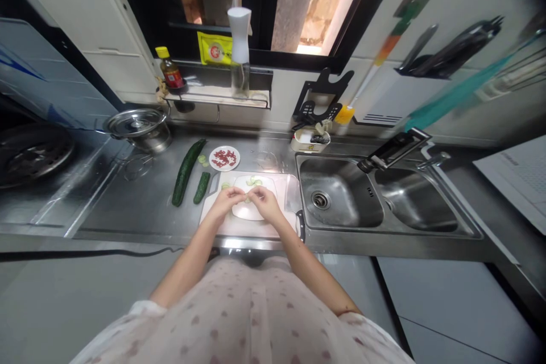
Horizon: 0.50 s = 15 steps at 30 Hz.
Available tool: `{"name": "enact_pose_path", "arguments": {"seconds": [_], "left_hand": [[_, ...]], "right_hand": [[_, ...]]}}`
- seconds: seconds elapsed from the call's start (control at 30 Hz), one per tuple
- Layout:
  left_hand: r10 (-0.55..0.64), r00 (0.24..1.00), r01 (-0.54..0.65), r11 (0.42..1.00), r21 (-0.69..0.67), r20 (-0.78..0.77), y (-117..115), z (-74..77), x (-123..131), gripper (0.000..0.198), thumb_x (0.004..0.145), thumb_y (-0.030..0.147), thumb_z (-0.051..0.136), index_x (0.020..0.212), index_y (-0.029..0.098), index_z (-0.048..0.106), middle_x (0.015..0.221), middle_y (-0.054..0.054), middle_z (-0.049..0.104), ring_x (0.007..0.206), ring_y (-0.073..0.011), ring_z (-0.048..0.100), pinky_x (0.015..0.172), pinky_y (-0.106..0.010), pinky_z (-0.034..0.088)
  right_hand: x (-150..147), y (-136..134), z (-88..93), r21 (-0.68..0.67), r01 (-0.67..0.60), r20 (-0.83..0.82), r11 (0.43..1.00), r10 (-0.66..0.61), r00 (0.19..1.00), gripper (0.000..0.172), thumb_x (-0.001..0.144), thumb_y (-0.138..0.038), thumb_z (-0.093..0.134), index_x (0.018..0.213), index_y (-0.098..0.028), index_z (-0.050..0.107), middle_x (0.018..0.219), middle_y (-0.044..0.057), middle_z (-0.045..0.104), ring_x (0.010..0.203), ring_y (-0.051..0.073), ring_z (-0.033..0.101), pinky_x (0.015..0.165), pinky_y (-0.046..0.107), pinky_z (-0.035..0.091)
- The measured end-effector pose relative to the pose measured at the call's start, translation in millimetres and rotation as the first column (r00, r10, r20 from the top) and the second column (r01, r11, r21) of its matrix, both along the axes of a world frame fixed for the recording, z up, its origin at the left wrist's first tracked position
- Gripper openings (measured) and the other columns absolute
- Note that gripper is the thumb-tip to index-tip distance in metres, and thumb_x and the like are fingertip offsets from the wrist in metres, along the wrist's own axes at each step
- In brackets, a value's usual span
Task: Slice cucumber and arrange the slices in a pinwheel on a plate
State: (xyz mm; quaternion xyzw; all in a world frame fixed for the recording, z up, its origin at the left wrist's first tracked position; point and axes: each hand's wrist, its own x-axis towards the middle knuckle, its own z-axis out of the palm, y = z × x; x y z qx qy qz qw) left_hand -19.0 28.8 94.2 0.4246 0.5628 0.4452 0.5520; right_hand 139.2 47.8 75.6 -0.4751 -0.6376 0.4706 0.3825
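Note:
Above a white plate on the pink cutting board, my left hand and my right hand meet with pinched fingers. Between their fingertips is a small pale green piece, which looks like a cucumber slice; both hands seem to hold it. More cucumber slices lie at the plate's far side. Left of the board are a long cucumber and a shorter cucumber piece, with a few slices beyond. A small plate with red pieces stands behind the board.
The double sink with a black faucet is to the right. A lidded steel pot stands at the back left, near a wire whisk. A knife handle shows at the board's right edge. Bottles stand on the wall shelf.

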Motion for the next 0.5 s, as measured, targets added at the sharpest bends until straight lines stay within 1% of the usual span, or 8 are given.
{"name": "enact_pose_path", "arguments": {"seconds": [0.07,0.13,0.2,0.23,0.3,0.37,0.5], "left_hand": [[0.017,1.0,-0.016,0.999,-0.044,0.026,0,-3.6,1,0.031,0.06,0.04,0.074,0.076,0.015,0.065,0.072,-0.002,0.065,0.061,-0.0102,0.052,0.053,-0.02,0.036],[0.025,0.995,-0.01,0.988,-0.154,0.095,-1,-8.9,1,0.038,0.066,0.048,0.07,0.084,0.016,0.064,0.069,-0.001,0.063,0.051,-0.007,0.046,0.044,-0.018,0.026],[0.013,0.978,0.049,0.956,-0.288,0.209,-3,-14.1,2,0.045,0.072,0.057,0.064,0.091,0.016,0.061,0.064,-0.001,0.06,0.044,-0.0053,0.041,0.04,-0.017,0.017],[0.005,0.962,0.093,0.935,-0.342,0.274,-3,-16.2,2,0.047,0.074,0.06,0.061,0.094,0.017,0.06,0.063,0.0,0.06,0.042,-0.0051,0.04,0.039,-0.016,0.015],[-0.001,0.921,0.172,0.899,-0.404,0.39,-4,-18.3,3,0.048,0.076,0.061,0.059,0.097,0.018,0.057,0.064,0.0,0.058,0.042,-0.0054,0.042,0.037,-0.015,0.014],[0.005,0.883,0.219,0.88,-0.422,0.469,-4,-17.6,5,0.044,0.077,0.057,0.061,0.099,0.019,0.056,0.068,0.0,0.059,0.044,-0.0055,0.044,0.036,-0.014,0.016],[0.029,0.838,0.253,0.864,-0.436,0.545,-2,-11.9,7,0.036,0.074,0.043,0.068,0.101,0.021,0.057,0.078,0.0,0.06,0.047,-0.004,0.046,0.035,-0.012,0.019]], "right_hand": [[1,1,0.5,-0.015,0.002,-0.025,1.0,-0.002,1.0,0.015,0.08,-0.032,0.056,0.075,-0.018,0.06,0.075,0.001,0.064,0.075,0.015,0.059,0.074,0.028,0.046],[2,2,1.6,-0.022,0.005,-0.043,1.0,-0.006,0.999,0.014,0.079,-0.031,0.056,0.075,-0.018,0.059,0.075,0.001,0.064,0.074,0.014,0.059,0.074,0.028,0.045],[3,3,3.1,-0.022,0.008,-0.051,1.0,-0.009,0.999,0.014,0.079,-0.031,0.056,0.074,-0.018,0.059,0.075,0.001,0.063,0.074,0.014,0.058,0.074,0.028,0.045],[3,3,3.9,-0.023,0.008,-0.052,1.0,-0.009,0.999,0.014,0.079,-0.031,0.055,0.074,-0.019,0.059,0.075,0.0,0.063,0.074,0.014,0.058,0.074,0.028,0.045],[4,3,5.1,-0.024,0.0,-0.053,1.0,-0.001,0.999,0.014,0.08,-0.031,0.055,0.073,-0.019,0.058,0.074,0.0,0.063,0.074,0.014,0.058,0.074,0.028,0.046],[5,3,5.8,-0.027,-0.015,-0.058,1.0,0.013,0.998,0.015,0.08,-0.031,0.054,0.074,-0.019,0.058,0.075,0.0,0.063,0.074,0.014,0.058,0.073,0.027,0.046],[7,2,6.5,-0.032,-0.038,-0.058,0.999,0.036,0.998,0.016,0.081,-0.032,0.055,0.074,-0.018,0.059,0.074,0.0,0.063,0.073,0.014,0.058,0.073,0.027,0.046]]}}
